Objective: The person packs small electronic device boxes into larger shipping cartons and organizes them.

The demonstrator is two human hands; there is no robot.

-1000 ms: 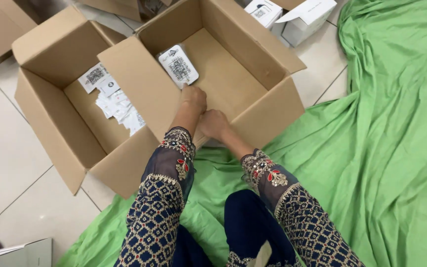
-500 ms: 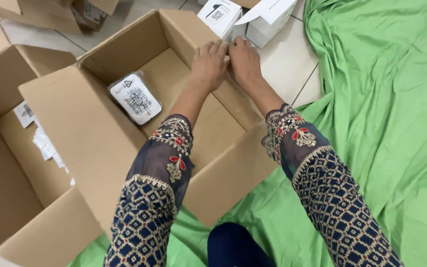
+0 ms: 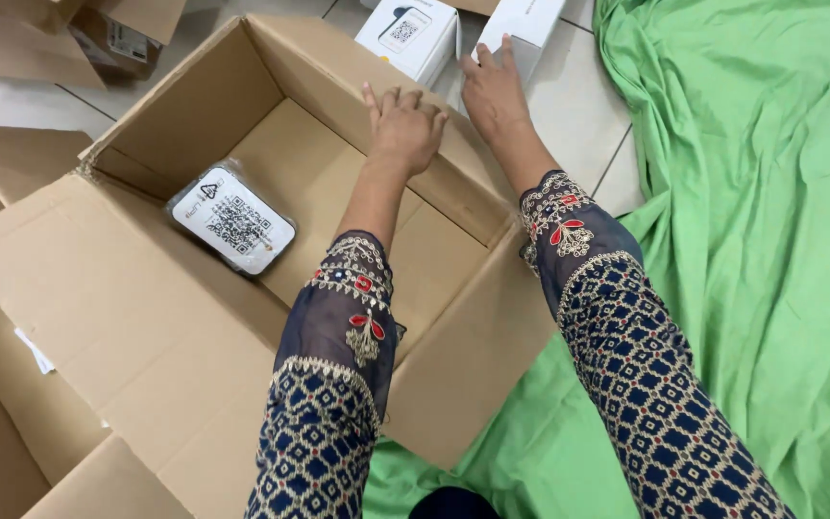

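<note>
I see both my arms in dark blue patterned sleeves reaching forward over an open cardboard box [image 3: 194, 317]. My left hand [image 3: 403, 128] rests on the box's far flap, fingers spread and loose, gripping nothing. My right hand [image 3: 495, 91], just beside it, lies flat and open against a white carton [image 3: 528, 24] beyond the flap. Another white carton [image 3: 408, 37] stands just ahead of my left hand. Inside the box, well left of and nearer than my left hand, lies a sealed white packet [image 3: 231, 219]. Green cloth [image 3: 751, 240] spreads to the right of my right arm.
</note>
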